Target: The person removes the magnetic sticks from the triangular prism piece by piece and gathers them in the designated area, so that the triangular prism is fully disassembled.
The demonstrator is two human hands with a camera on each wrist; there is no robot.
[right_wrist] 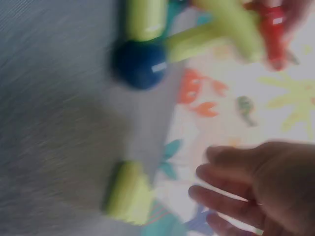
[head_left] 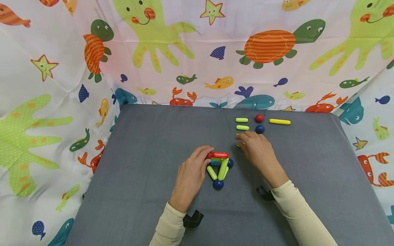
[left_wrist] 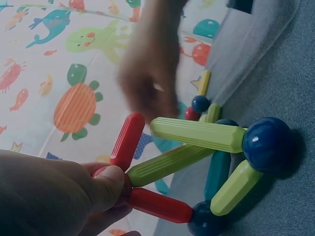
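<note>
Head view: triangular frame (head_left: 223,169) of rods and balls, just right of the left hand (head_left: 189,174); right hand (head_left: 258,150) beyond the frame, to its right. Left hand: narrow grip, thumb and fingers pinching the frame's red corner ball (head_left: 209,155). Right hand: fingers loosely extended and parted, beside short green rods (head_left: 242,127); whether it touches one cannot be told. Farther beyond the frame, to its right: loose blue ball (head_left: 260,129), loose red ball (head_left: 259,118), yellow rod (head_left: 279,121). Finishes: balls round, glossy; rods ridged, blunt-ended; grey cloth (head_left: 138,153) beneath the frame, matt.
</note>
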